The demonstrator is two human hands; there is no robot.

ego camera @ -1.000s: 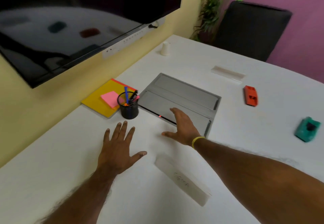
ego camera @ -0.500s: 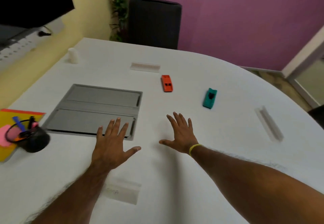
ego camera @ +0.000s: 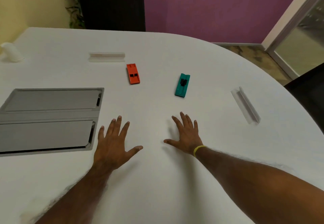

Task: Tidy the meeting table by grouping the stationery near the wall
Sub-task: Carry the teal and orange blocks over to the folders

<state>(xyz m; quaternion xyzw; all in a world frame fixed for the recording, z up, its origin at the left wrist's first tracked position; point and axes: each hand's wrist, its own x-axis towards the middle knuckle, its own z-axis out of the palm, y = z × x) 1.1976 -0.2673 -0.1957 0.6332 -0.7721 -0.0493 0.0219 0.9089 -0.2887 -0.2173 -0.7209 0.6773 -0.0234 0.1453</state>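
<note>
left hand [ego camera: 112,146], right hand [ego camera: 185,136]: fingers spread wide, holding nothing | orange stapler [ego camera: 133,73], teal stapler [ego camera: 182,85] (perhaps staplers, blurred): seem light, stiff, smooth | grip: pinch the long sides

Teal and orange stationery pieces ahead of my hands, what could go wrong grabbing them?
The clear holder right of the teal piece is hard to see; the right hand could knock it. Sliding the orange piece toward the wall may snag on the grey hatch rim beside the left hand.

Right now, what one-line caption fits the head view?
Left hand and right hand spread open over the white table, orange stapler and teal stapler lying untouched ahead.
</note>
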